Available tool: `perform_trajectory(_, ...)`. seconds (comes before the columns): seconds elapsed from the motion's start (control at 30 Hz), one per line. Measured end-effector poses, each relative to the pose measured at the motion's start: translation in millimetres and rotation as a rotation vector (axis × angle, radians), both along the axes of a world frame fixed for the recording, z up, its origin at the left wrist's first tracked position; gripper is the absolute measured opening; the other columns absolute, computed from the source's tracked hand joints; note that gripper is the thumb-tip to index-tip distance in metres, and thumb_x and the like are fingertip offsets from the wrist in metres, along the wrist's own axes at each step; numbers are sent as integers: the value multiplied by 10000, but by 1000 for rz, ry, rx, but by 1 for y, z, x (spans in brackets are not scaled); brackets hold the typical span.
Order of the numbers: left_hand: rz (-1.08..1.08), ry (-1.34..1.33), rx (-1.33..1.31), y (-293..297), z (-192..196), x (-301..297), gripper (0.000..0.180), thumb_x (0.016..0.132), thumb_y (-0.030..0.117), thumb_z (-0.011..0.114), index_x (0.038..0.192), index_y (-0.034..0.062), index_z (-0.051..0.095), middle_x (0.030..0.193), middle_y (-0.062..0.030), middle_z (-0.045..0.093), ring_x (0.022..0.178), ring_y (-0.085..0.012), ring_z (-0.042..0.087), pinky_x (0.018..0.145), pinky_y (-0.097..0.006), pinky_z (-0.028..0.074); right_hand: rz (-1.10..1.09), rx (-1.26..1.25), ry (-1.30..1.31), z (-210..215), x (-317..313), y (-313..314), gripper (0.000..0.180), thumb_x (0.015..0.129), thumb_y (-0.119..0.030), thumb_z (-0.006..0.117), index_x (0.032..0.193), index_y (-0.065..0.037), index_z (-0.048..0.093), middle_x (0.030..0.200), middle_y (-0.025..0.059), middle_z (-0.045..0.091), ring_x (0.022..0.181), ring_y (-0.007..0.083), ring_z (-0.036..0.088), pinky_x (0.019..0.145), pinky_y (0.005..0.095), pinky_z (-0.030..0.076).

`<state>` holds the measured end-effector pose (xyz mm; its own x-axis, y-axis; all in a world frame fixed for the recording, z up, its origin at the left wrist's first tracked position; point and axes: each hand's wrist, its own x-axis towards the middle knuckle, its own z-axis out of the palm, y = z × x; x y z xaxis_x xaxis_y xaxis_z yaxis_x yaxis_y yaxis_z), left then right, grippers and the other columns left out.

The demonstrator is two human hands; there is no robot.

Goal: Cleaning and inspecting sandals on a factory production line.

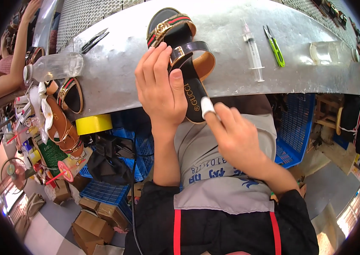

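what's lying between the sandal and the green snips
In the head view, a clear syringe lies on the metal bench between the sandal and the green snips.

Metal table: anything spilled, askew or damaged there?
Nothing clearly stands out. The sandal at the left hand shows no obvious damage, the syringe and green snips lie apart on the metal table, and no spill is visible.

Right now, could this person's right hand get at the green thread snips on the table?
Probably yes, though the right hand would have to leave the sandal. Nothing appears to cover the green thread snips, and the plastic syringe lies to their left, not across them.
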<state>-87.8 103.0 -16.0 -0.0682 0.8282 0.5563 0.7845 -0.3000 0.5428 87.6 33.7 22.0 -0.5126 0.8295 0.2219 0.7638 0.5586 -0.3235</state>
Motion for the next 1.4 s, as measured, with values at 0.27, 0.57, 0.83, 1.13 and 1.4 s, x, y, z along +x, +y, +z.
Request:
perform_trajectory(0.27,-4,11,-3,-5,6,-1,357,1017,240,447,1253,9,583,1299,-146,589,1234,-362,508,1054,-453,391,-43,-17,84,-1,-9,22,386,706,-13,620,1093,-6,623,1030,91,563,793,227,593,627,320,516)
perform_trajectory(0.57,21,-95,11,-15,3,-3,390,1053,219,395,1349,-19,479,1325,-193,517,1233,-346,506,1061,-417,383,105,-372,243,-12,36,-54,459,722,25,616,1178,-21,603,1081,96,567,811,268,644,593,389,548)
perform_trajectory(0.83,76,-639,7,-109,-36,11,301,1051,216,377,1176,-21,515,1055,-164,627,891,-188,588,834,-321,477,80,-444,394,-17,53,-43,480,725,80,591,1195,-18,582,1115,116,558,844,314,668,593,407,550)
perform_trajectory(1.13,-108,-1089,-580,-109,-32,34,739,1032,627,136,1214,36,539,960,-98,672,860,-185,650,773,-308,481,73,-45,427,-14,32,0,446,727,40,640,1166,-3,577,1081,114,569,850,273,662,625,363,552)
perform_trajectory(1.4,68,-1341,-563,-87,-14,49,853,987,709,59,1271,61,535,945,-48,669,791,-176,627,735,-310,479,90,-93,342,-21,29,-15,406,713,-23,636,1116,-33,594,983,74,545,821,220,630,606,339,546)
